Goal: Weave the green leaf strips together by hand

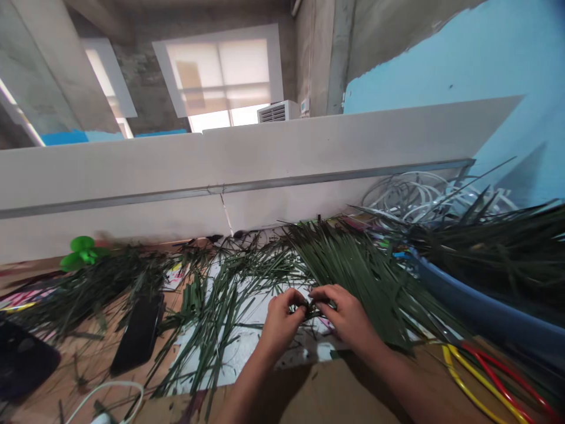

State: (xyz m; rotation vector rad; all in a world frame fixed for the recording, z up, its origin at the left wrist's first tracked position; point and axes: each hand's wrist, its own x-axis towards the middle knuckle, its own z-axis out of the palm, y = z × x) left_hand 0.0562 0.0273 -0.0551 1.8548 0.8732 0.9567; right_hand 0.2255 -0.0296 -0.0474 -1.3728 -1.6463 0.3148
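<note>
A leaf strip (312,307) is pinched between the left hand (279,323) and the right hand (349,318), low over the table (88,353). Both hands are closed tight on it. It looks light, thin and bendy, so it is best held softly near the ends.

Beyond a white partition (309,147) stand a shaded window (220,73) and seemingly concrete walls (320,53).

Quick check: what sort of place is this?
Likely a craft workshop bench: loose green leaf strips cover the table, white hoops pile at the right, and the left hand and right hand pinch a small strip bundle.
</note>
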